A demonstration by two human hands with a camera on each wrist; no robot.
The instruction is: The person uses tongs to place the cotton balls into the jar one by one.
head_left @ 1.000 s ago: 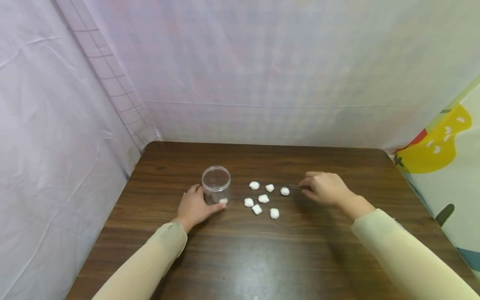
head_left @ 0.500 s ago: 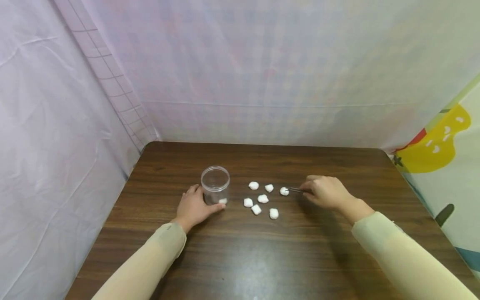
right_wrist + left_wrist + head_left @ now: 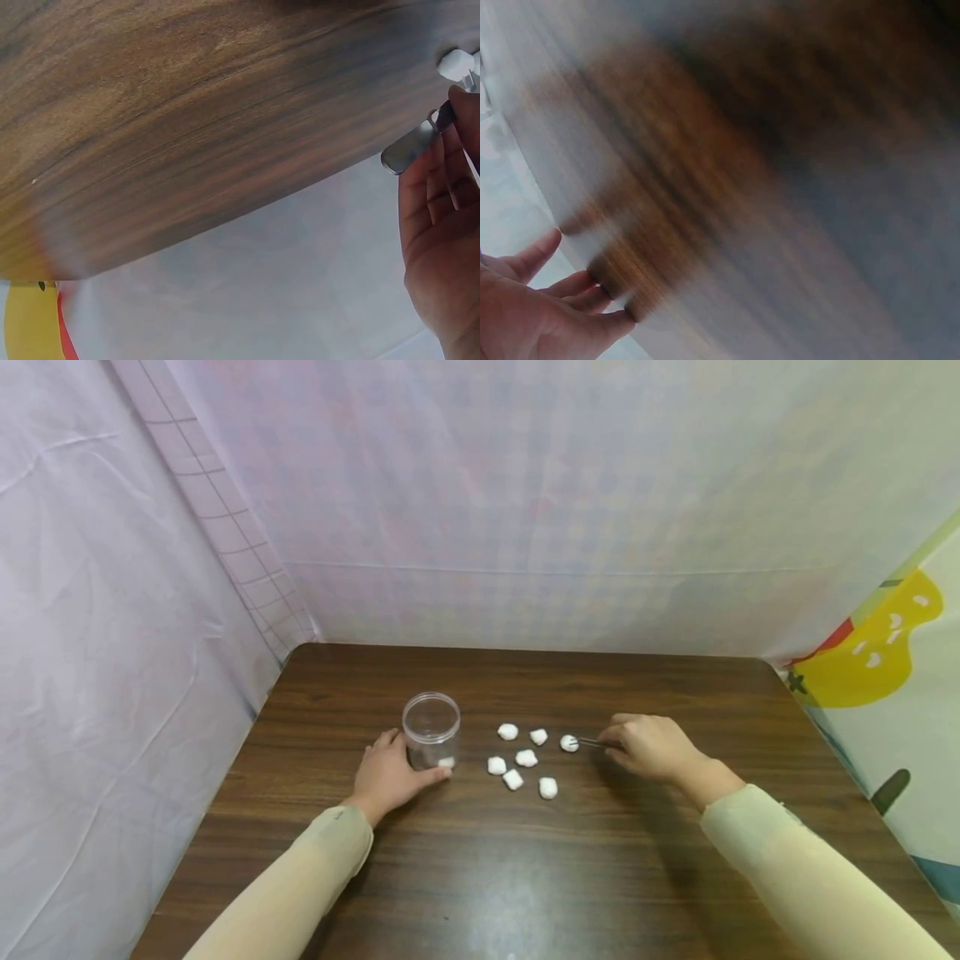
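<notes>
My left hand (image 3: 392,775) holds a clear plastic jar (image 3: 432,731) low on its side, thumb across the front and fingers at the left. The jar stands upright and uncovered, with a white cotton ball (image 3: 447,762) at its bottom. In the left wrist view the hand (image 3: 547,311) shows, but I cannot make out the jar. My right hand (image 3: 648,746) pinches metal tweezers (image 3: 412,146). Their tips are at the rightmost cotton ball (image 3: 568,743), which rests on the table; whether they squeeze it I cannot tell.
Several more cotton balls, such as a front one (image 3: 548,788) and a back one (image 3: 507,732), lie between jar and tweezers on the brown wooden table (image 3: 480,868). A pale curtain (image 3: 525,527) hangs behind the table's far edge.
The tweezers' tips have moved left and slightly down from beside the rightmost cotton ball onto it. My left hand and the jar have stayed in place.
</notes>
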